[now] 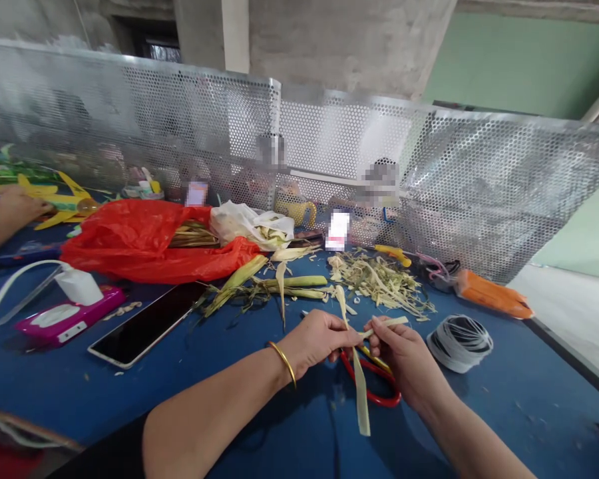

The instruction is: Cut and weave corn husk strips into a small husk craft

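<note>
My left hand [326, 338], with a gold bangle at the wrist, pinches pale corn husk strips [361, 399] where they cross. One strip hangs down toward me and its other end points up past my fingers. My right hand [402, 352] is closed on a shorter strip [395, 322] that sticks out to the right. The two hands almost meet, and the exact crossing is partly covered by fingers. Beneath them on the blue table [289, 426] lie red-handled scissors [387, 400], their blades hidden.
Beyond my hands lie husk scraps [387, 283], green husks [299, 282] and a red plastic bag [130, 233]. At left are a phone [147, 324] and a magenta power strip [70, 318]. A cord coil [460, 342] and orange packet [494, 294] sit right. Another person's hand [17, 211] shows far left.
</note>
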The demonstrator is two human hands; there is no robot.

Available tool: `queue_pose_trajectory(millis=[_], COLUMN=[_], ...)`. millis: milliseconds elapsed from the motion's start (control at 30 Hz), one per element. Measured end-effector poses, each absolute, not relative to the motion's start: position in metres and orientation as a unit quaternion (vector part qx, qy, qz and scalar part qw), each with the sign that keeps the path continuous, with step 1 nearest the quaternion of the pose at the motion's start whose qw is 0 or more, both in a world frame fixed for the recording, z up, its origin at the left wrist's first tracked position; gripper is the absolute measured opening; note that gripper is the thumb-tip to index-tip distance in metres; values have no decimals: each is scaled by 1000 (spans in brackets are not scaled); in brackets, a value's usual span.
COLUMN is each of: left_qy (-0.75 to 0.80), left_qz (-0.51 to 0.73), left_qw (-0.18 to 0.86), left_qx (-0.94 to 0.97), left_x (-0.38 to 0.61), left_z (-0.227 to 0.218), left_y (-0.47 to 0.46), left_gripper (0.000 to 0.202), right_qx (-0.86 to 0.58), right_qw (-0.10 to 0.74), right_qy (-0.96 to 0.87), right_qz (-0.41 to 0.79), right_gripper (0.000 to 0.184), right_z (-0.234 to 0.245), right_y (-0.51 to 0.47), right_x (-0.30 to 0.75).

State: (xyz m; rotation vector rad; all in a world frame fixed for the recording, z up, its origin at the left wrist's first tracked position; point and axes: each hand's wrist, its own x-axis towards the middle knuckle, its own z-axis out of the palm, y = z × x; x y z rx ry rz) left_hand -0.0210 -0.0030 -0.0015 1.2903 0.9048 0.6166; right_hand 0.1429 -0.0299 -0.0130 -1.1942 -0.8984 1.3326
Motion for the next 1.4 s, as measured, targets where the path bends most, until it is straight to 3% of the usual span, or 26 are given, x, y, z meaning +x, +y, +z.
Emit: queue_pose_trajectory(millis=[167, 333, 433, 633, 867, 1033, 1167, 1400], left_qy=[393, 413, 415, 395, 428, 342, 309, 289], left_qz=[247, 285, 309, 334, 410, 404, 396, 364], left_qw=[672, 707, 742, 742, 715, 743, 775, 823], left_qx=[577, 498, 427, 426, 371, 409, 385, 326], left_x=[-20, -20, -20, -20, -15, -12, -17, -28], left_z=[-6, -6, -4, -6, -7, -6, -8, -10], left_y=[-2, -2, 0, 1, 0, -3, 0, 16], left_gripper=[22, 30, 31, 28, 28, 28, 43, 32], right_qx=[-506, -526, -569, -577, -568, -618, -612, -584], right_qw=[557, 576, 527, 346, 363, 296, 355, 435], right_qy=[-369, -340, -453, -714, -739, -716, -686, -655], right_qz=[546, 525, 439, 195, -21, 133, 170, 201], right_gripper=[37, 50, 47, 25, 23, 29, 35, 35], right_z=[-10, -1, -2, -9, -6, -16, -22, -11], right_y=[-27, -20, -20, -29, -41, -43, -38, -39], right_x=[147, 161, 164, 153, 143, 138, 141, 147])
